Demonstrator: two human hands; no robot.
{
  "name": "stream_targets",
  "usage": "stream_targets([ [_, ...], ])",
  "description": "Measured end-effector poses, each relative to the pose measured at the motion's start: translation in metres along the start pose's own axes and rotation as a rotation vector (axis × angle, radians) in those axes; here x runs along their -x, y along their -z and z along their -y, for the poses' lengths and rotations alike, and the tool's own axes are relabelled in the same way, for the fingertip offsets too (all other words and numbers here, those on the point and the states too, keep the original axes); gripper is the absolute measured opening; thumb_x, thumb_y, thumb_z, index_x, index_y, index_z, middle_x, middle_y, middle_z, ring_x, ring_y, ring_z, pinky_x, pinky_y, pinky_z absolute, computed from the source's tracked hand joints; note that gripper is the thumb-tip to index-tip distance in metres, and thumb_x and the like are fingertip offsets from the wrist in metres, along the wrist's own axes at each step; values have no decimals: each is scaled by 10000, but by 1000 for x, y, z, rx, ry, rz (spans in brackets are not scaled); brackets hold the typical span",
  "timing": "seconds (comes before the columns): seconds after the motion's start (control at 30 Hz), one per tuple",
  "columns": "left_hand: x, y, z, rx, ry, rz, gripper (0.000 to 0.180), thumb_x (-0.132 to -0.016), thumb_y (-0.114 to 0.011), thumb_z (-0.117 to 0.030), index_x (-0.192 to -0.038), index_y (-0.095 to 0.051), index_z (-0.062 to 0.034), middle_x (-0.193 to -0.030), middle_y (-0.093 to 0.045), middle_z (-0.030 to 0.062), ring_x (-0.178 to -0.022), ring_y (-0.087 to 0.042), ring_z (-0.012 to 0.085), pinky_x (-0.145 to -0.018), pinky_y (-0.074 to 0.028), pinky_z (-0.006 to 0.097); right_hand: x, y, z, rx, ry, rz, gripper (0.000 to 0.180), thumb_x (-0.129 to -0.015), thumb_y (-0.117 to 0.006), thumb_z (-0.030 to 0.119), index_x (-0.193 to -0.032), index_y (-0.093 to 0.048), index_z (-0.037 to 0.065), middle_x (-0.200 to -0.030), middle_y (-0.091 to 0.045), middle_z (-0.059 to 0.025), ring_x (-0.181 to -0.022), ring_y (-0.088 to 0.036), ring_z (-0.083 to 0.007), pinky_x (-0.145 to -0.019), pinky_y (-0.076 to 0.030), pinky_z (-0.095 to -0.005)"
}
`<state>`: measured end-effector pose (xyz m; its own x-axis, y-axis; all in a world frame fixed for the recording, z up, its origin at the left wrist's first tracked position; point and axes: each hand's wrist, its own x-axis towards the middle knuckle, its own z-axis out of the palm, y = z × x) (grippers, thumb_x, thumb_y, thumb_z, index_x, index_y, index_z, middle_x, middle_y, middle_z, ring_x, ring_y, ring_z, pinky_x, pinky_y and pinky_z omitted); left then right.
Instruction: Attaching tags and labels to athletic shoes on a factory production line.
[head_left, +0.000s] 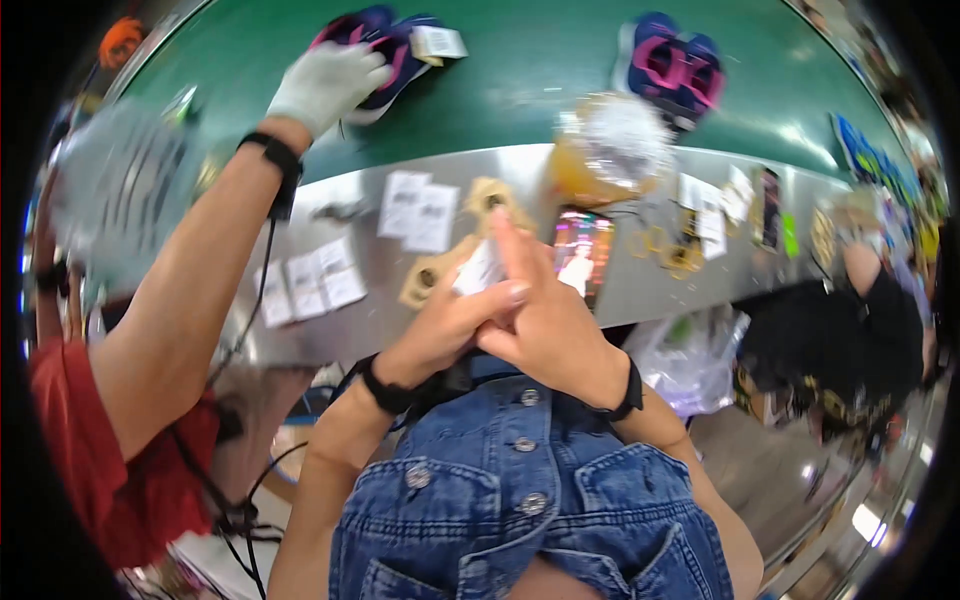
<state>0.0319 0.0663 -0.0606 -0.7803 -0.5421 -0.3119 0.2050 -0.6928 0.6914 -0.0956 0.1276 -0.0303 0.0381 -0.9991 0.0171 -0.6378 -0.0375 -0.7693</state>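
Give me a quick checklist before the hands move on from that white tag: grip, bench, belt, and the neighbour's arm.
1. White tag held: ok, pinched between left hand and right hand.
2. Tag's face readable: cannot tell, blurred.
3. Paper slips on the metal bench: ok, lying flat past the hands.
4. Shoes on the green belt: ok, one pair ahead to the right.
5. Co-worker's gloved hand: not ok, reaching over the other pair of shoes at left.
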Motion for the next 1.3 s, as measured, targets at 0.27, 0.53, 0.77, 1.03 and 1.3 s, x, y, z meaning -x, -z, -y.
stream_targets([
  [0.27,54,56,3,516,-126,-257,373,-918,-449,-305,-1121,-495,4,-1222,-508,232,-1145,-494,320,-1009,-373,443,-30,-30,21,-50,34,427,657,-747,-702,214,-1304,-404,36,-1049,-602,-195,-945,-596,-335,-772,-491,-388],
  [0.53,88,117,0,654,-322,-194,323,-891,-460,-319,-1042,-491,-35,-702,-461,70,-690,-501,206,-741,-462,405,-137,-60,-26,461,476,291,335,-763,-565,31,-1092,-569,88,-1049,-610,-83,-1003,-559,-294,-809,-471,-397],
  [0.77,103,118,15,634,-312,-199,568,-849,-533,-300,-1288,-362,20,-755,-432,67,-647,-431,158,-657,-414,327,-149,-67,-31,650,693,564,500,-657,-679,3,-1106,-532,165,-1087,-565,8,-1099,-493,-229,-996,-347,-457],
  [1.03,102,120,23,587,-230,-170,526,-852,-522,-256,-1265,-381,37,-734,-433,70,-639,-460,159,-638,-439,326,-159,-54,-33,714,675,688,410,-619,-708,25,-975,-553,154,-944,-563,-3,-1004,-514,-221,-989,-357,-458],
  [1.3,92,121,32,516,-212,-143,397,-853,-573,-221,-1151,-471,21,-772,-529,65,-668,-562,150,-657,-523,329,-153,-27,-2,497,531,584,291,-624,-634,-55,-838,-477,64,-847,-514,-95,-801,-515,-317,-663,-419,-372],
])
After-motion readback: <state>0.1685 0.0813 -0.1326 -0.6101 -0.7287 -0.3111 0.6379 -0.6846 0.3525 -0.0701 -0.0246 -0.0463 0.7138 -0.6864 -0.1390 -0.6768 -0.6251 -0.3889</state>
